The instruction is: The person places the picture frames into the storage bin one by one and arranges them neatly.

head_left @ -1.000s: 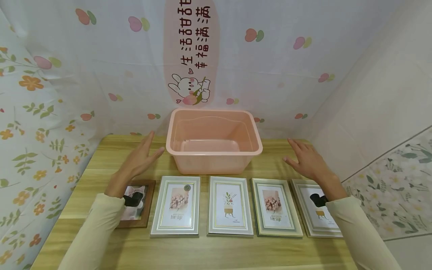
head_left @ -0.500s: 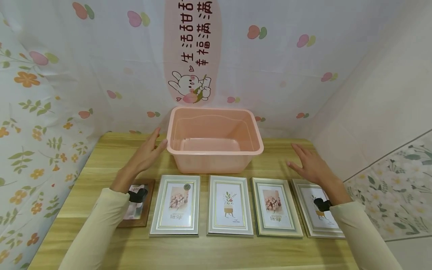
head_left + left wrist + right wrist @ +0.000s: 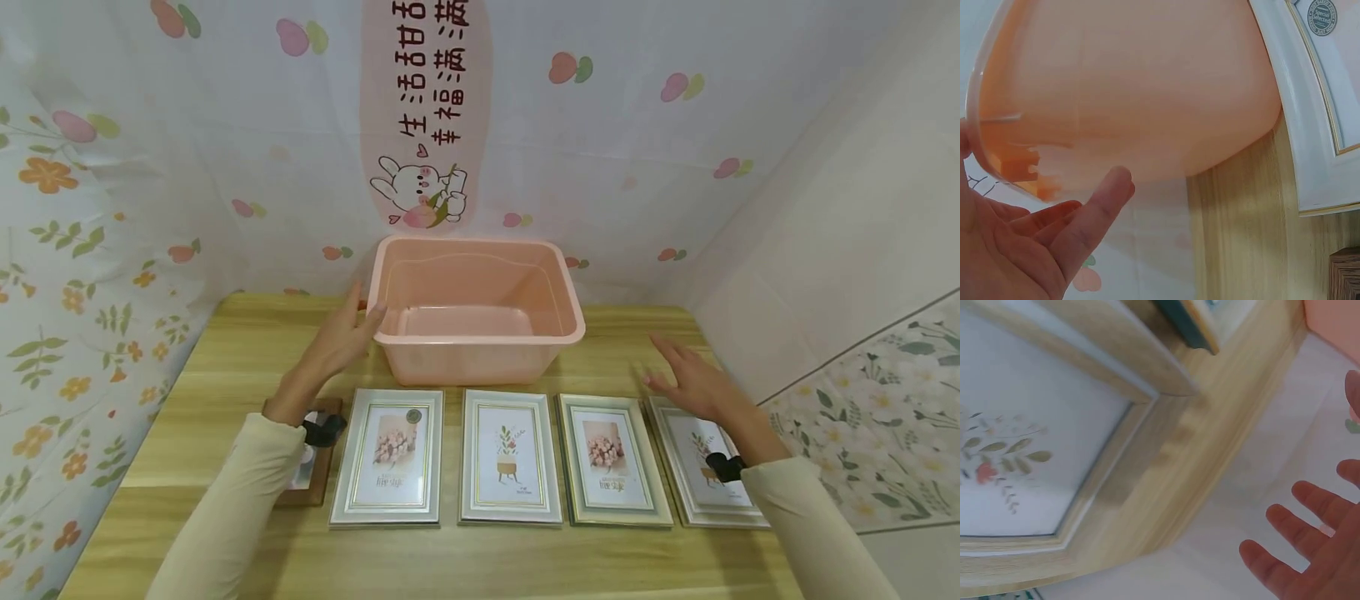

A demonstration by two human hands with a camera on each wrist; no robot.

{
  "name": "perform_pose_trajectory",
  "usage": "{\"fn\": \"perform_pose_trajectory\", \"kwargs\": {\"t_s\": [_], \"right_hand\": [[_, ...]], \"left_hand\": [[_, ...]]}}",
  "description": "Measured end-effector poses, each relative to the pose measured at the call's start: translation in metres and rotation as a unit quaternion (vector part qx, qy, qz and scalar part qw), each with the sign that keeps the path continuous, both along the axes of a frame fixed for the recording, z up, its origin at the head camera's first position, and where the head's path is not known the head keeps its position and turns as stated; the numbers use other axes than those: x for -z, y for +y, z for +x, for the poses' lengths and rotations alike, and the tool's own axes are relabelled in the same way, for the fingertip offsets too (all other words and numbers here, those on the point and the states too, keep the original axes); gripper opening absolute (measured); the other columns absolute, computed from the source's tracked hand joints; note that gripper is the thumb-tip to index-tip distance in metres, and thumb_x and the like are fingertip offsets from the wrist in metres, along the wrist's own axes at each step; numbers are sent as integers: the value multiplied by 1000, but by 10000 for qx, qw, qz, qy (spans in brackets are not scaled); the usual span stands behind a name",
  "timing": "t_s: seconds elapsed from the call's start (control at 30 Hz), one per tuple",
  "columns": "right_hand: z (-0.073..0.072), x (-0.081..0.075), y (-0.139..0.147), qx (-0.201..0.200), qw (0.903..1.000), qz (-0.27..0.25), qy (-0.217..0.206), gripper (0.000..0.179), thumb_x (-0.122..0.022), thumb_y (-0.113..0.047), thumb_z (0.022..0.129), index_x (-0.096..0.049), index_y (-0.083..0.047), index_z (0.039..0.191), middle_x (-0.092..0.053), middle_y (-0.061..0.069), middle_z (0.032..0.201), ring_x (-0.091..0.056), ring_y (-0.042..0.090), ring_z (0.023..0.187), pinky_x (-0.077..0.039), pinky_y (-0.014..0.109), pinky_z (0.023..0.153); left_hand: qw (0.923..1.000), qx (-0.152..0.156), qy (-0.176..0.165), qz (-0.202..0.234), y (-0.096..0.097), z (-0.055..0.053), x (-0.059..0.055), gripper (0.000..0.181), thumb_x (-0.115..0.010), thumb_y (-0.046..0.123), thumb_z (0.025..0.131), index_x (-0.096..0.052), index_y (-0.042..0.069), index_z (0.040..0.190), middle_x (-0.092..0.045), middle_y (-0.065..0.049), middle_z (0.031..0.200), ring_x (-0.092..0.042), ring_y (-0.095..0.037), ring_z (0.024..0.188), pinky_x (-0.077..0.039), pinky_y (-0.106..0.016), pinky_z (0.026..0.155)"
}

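Observation:
An empty pale pink plastic basin (image 3: 468, 364) stands upright at the back of the table. My left hand (image 3: 333, 346) is at its left rim, thumb over the rim and fingers outside; whether it touches is hard to tell. In the left wrist view those fingers (image 3: 1094, 219) look loosely extended beside the basin's wall. My right hand (image 3: 697, 385) hovers with spread fingers above the far-right picture frame (image 3: 701, 454), holding nothing. Three more pale frames lie in the row: a left one (image 3: 388, 458), a middle one (image 3: 512, 458) and a green-tinted one (image 3: 613, 458).
A brown wooden picture frame (image 3: 322, 475) lies at the row's left end, partly hidden under my left wrist. The frames lie between the basin and the near part of the wooden table (image 3: 480, 558). A printed cloth (image 3: 300, 167) hangs directly behind the basin.
My left hand has moved right, from beside the basin to its left rim. My right hand has shifted slightly down and right. The basin and frames stay in place.

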State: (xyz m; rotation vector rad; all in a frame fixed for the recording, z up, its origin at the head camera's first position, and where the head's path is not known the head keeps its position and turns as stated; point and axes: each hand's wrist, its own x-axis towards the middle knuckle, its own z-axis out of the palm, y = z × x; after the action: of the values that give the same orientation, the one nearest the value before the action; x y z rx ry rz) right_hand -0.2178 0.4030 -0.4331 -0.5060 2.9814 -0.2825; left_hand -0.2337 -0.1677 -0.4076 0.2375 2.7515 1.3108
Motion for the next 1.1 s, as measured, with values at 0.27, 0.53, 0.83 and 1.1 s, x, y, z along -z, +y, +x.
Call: {"fn": "perform_pose_trajectory", "kwargs": {"t_s": [0.27, 0.53, 0.83, 1.1], "right_hand": [[8, 8, 20, 43, 9988, -336, -360, 81, -58, -39, 98, -20, 4, 155, -29, 39, 150, -32, 59, 133, -32, 73, 102], [13, 20, 46, 242, 9928, -676, -955, 82, -62, -40, 97, -23, 5, 154, -28, 39, 149, -31, 60, 132, -32, 74, 100], [24, 25, 63, 189, 9902, -820, -1118, 81, -72, -32, 90, -33, 11, 147, -33, 41, 145, -34, 62, 128, -35, 74, 96], [29, 34, 78, 52, 9868, -986, -1282, 80, -75, -26, 88, -34, 15, 144, -38, 43, 141, -39, 63, 124, -41, 71, 93]], "left_hand": [[9993, 46, -171, 319, 2, -2, 6, 87, -32, 63, 100, 5, 11, 159, -33, -28, 154, -69, -37, 89, -59, -48, 79], [9940, 136, -141, 1072, 9, -2, 11, 63, -34, 44, 106, -14, 16, 159, -47, -28, 141, -57, -44, 114, -60, -53, 70], [9935, 139, -139, 1124, 9, -2, 13, 57, -32, 41, 107, -21, 14, 156, -51, -29, 134, -58, -43, 112, -60, -53, 68], [9933, 88, -210, 1134, 10, -2, 14, 57, -32, 42, 106, -21, 18, 157, -51, -26, 135, -57, -43, 114, -60, -52, 66]]}}
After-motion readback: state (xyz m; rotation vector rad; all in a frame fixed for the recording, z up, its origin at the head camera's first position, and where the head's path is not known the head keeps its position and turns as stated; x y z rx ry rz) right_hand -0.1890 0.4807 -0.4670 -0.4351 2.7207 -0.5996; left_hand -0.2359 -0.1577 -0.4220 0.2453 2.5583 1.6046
